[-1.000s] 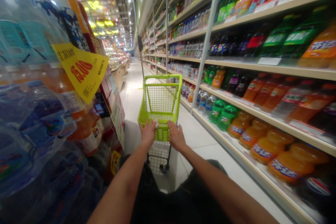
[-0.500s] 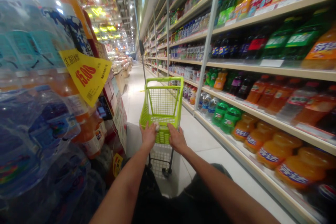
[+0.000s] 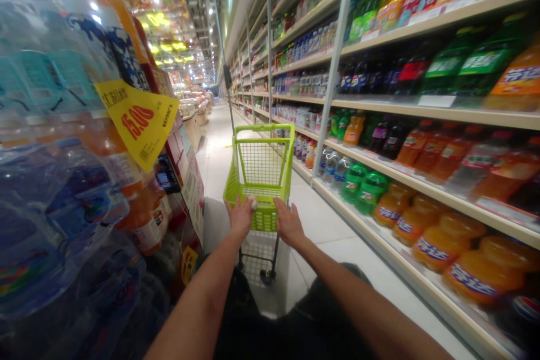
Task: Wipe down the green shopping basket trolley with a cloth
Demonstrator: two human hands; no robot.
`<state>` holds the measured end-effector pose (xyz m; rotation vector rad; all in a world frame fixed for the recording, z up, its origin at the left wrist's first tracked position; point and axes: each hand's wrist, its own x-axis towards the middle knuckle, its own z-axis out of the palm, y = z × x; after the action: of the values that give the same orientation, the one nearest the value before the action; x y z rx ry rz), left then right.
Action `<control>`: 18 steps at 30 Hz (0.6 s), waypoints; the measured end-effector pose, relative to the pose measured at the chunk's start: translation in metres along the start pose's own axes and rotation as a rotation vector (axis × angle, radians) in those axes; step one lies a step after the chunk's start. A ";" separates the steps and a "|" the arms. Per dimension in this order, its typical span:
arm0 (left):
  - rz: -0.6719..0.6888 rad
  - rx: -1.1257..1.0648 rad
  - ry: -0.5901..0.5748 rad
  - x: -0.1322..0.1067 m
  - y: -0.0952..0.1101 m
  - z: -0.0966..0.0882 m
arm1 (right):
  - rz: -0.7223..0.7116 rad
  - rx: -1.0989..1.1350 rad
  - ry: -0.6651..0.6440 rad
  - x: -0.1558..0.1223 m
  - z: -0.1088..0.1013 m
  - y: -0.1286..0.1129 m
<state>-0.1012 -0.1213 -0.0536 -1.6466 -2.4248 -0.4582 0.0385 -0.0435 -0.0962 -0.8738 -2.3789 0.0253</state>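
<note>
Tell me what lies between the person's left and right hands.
The head view shows the near end of the green cart between the left hand and right hand, plus a small whitish thing by the former.

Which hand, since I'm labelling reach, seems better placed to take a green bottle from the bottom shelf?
Probably right: the right hand is nearer those green bottles, while the left hand is farther across the cart.

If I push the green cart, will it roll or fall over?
The cart would likely roll easily, since it has wheels underneath. It may be a bit tippy, because its basket sits high on thin legs.
</note>
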 end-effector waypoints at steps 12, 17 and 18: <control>0.015 0.006 0.042 -0.001 -0.010 0.004 | 0.002 0.018 0.031 0.004 -0.004 -0.003; 0.003 0.007 0.036 0.001 -0.003 0.003 | -0.004 0.027 0.021 0.003 -0.002 -0.008; 0.062 -0.002 0.021 0.001 0.006 0.005 | -0.015 0.028 0.034 0.004 -0.003 -0.010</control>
<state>-0.0957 -0.1170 -0.0573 -1.7039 -2.3514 -0.4666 0.0316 -0.0489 -0.0898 -0.8368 -2.3479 0.0380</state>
